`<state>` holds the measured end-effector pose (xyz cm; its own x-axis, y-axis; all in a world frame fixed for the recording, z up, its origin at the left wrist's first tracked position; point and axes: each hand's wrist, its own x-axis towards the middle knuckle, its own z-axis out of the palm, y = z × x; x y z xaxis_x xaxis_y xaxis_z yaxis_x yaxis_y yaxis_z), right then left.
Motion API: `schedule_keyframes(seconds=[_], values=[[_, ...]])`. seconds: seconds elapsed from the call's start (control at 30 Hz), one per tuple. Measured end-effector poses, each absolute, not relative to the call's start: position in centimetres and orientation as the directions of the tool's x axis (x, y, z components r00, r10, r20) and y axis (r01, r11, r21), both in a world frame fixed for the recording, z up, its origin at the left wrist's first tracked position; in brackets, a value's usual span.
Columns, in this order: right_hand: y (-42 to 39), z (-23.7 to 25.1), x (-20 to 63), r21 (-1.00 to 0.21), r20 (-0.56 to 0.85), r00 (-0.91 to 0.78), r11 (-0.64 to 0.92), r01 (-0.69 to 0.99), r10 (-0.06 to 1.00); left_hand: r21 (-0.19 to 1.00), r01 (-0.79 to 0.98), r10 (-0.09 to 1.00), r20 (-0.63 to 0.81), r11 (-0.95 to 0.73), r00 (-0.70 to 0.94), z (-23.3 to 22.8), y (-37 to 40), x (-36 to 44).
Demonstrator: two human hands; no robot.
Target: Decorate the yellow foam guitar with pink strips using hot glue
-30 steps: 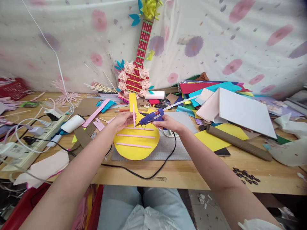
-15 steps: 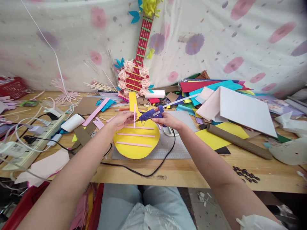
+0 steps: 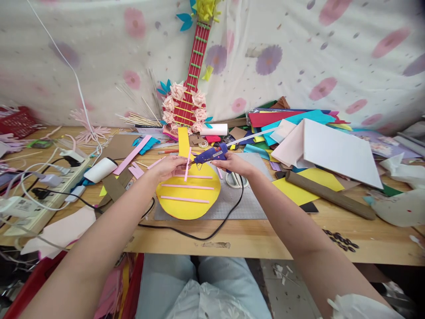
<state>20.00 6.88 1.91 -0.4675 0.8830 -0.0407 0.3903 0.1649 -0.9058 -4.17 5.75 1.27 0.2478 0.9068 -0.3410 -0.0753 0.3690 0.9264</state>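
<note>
My left hand (image 3: 171, 167) pinches a thin pink foam strip (image 3: 186, 170), held nearly upright and tilted a little. In my right hand (image 3: 234, 164) is a blue hot glue gun (image 3: 210, 155), its nozzle pointing left at the strip. A glue stick (image 3: 250, 136) juts from the gun's back end. Beneath both hands lies a yellow guitar-shaped cutout (image 3: 186, 210) with a long neck. Several pink strips (image 3: 187, 187) run across its body, roughly parallel. The cutout rests on a grey cutting mat (image 3: 229, 206).
A decorated red guitar (image 3: 192, 91) leans against the curtain behind. White-handled scissors (image 3: 235, 180) lie right of the cutout. The gun's black cord (image 3: 199, 239) loops along the front. A power strip (image 3: 43, 195) sits left; coloured sheets (image 3: 341, 153) and a brown roll (image 3: 328, 195) lie right.
The pink strip in my left hand has tilted, its top leaning right. The glue gun has shifted slightly right along with my right hand, its nozzle staying at the strip.
</note>
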Motion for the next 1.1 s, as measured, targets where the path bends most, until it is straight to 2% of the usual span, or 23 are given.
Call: schedule_keyframes(seconds=[1.1], values=[[9.3,0.9,21.3,-0.889,-0.029,-0.250,0.089,0.450,0.968,0.899,0.019,0.853,-0.421,0.437,0.308,2.8,4.7,-3.7]])
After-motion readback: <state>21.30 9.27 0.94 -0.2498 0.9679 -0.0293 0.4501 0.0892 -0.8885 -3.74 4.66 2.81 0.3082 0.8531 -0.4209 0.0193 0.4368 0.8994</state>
